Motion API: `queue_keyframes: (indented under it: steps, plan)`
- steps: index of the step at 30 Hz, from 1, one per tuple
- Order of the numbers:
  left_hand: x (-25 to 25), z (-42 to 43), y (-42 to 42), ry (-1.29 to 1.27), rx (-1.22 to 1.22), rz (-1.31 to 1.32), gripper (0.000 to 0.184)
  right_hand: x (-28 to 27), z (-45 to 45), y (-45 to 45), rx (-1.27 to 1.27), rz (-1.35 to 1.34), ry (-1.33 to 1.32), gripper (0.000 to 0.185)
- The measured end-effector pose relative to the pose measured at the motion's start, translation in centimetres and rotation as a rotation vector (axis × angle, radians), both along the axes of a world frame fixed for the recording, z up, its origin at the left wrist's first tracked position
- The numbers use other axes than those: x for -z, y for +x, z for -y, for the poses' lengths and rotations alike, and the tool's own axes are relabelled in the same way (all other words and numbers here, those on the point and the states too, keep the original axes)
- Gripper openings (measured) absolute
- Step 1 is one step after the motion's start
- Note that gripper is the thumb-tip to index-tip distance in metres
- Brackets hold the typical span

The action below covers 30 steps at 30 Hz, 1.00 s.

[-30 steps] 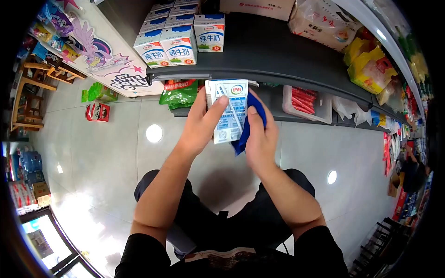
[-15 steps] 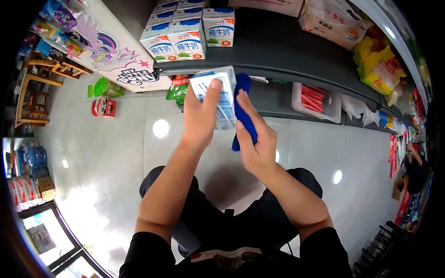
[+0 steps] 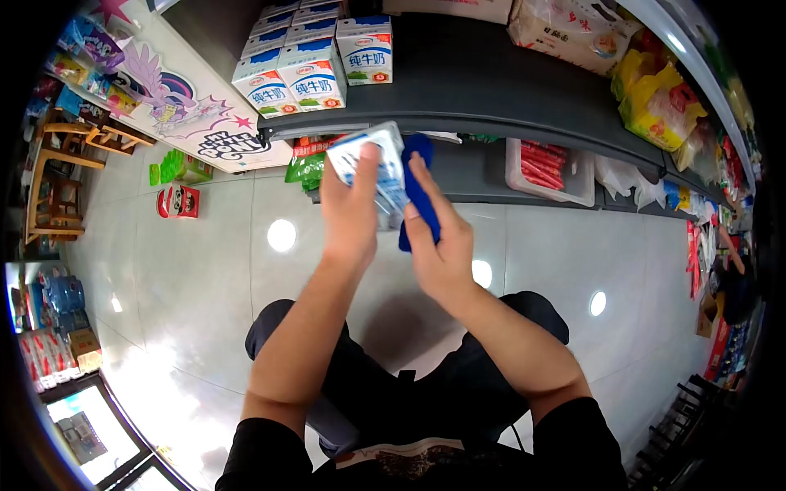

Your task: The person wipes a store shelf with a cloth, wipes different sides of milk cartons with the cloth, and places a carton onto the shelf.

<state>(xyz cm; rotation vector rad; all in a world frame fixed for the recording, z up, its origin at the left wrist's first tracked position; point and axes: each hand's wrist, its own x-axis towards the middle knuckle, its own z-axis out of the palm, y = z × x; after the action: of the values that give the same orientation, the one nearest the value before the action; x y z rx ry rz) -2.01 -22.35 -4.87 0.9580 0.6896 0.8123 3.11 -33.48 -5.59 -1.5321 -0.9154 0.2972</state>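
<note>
My left hand [image 3: 350, 209] is wrapped round a white and blue milk carton [image 3: 385, 147], its thumb lying across the face turned toward me. A dark blue cloth [image 3: 419, 192] is in my right hand [image 3: 442, 241], whose fingers press it against the carton's right side. Both hands are in front of the shelf edge, over the floor. Several similar milk cartons [image 3: 311, 78] stand grouped on the shelf beyond, at its left end.
The dark shelf [image 3: 458, 74] also carries a noodle package [image 3: 569, 33] and a yellow bag [image 3: 659, 102]. Below sits a clear bin [image 3: 577, 184] with red packets. A white panel [image 3: 196, 98] borders the shelf's left. A red container [image 3: 178, 201] stands on the tiled floor.
The carton, cloth and both hands have shifted slightly left in view, and the carton is tilted a little differently. The shelf has also slid left in view. Both grips are kept.
</note>
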Motion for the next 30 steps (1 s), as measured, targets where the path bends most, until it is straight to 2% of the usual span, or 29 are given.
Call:
queue_keyframes:
  steps: [3,4,5,6,7,9,11,13,16,20,21,23,25,27,29,30]
  plan:
    - [-1.0,-1.6,-0.4,-0.085,-0.055,0.132,0.034,-0.1,0.3,-0.8,-0.076,0.006,0.012,0.044]
    - [-0.8,-2.2,-0.6,-0.074,-0.062,0.157,0.038,-0.3,0.4,-0.7,-0.093,-0.092,0.015,0.043]
    - [-0.5,-2.8,-1.1,-0.038,-0.016,0.132,0.051,-0.7,0.5,-0.4,-0.11,-0.187,0.017,0.042]
    - [-0.9,-3.0,-1.3,-0.08,-0.017,0.161,0.053,-1.3,0.8,-0.1,-0.127,-0.279,0.015,0.042]
    - [-1.4,-3.2,-1.3,-0.119,-0.017,0.193,0.055,-3.0,1.2,0.3,-0.092,-0.679,-0.076,0.038]
    - [-1.6,-3.7,-1.5,-0.235,-0.015,0.295,0.058,-3.4,1.3,1.5,-0.023,-1.049,0.112,0.036]
    - [-2.0,-4.0,-1.7,-0.325,0.024,0.459,0.059,-4.5,1.6,2.6,-0.006,-1.168,0.183,0.037]
    - [-1.4,-4.3,-1.9,-0.428,0.08,0.513,0.059,-5.6,1.9,3.7,0.016,-1.295,0.264,0.038]
    - [-1.0,-4.1,-2.0,-0.559,0.133,0.516,0.06,-5.8,2.2,6.0,0.179,-1.17,0.425,0.036]
    - [-1.0,-3.1,-2.0,-0.562,0.241,0.461,0.067,-7.1,0.8,9.2,0.412,-0.614,0.428,0.033]
    - [-0.9,-2.8,-2.2,-0.56,0.247,0.43,0.068,-6.8,-0.3,10.6,0.523,-0.339,0.278,0.03]
    - [0.0,-2.7,-2.0,-0.516,0.271,0.388,0.068,-6.1,-2.5,13.0,0.471,0.36,0.026,0.029]
    - [0.7,-2.5,-2.0,-0.58,0.28,0.402,0.068,-3.6,-5.3,15.7,0.31,0.699,-0.096,0.037]
    - [-0.2,-2.3,-2.2,-0.516,0.335,0.362,0.068,0.2,-7.2,16.8,0.134,0.864,-0.515,0.048]
    - [-0.1,-2.3,-2.4,-0.456,0.362,0.362,0.068,1.8,-7.1,15.7,0.138,1.001,-0.516,0.059]
    - [0.0,-2.5,-2.5,-0.427,0.374,0.359,0.068,1.8,-7.1,15.4,0.153,0.988,-0.517,0.061]
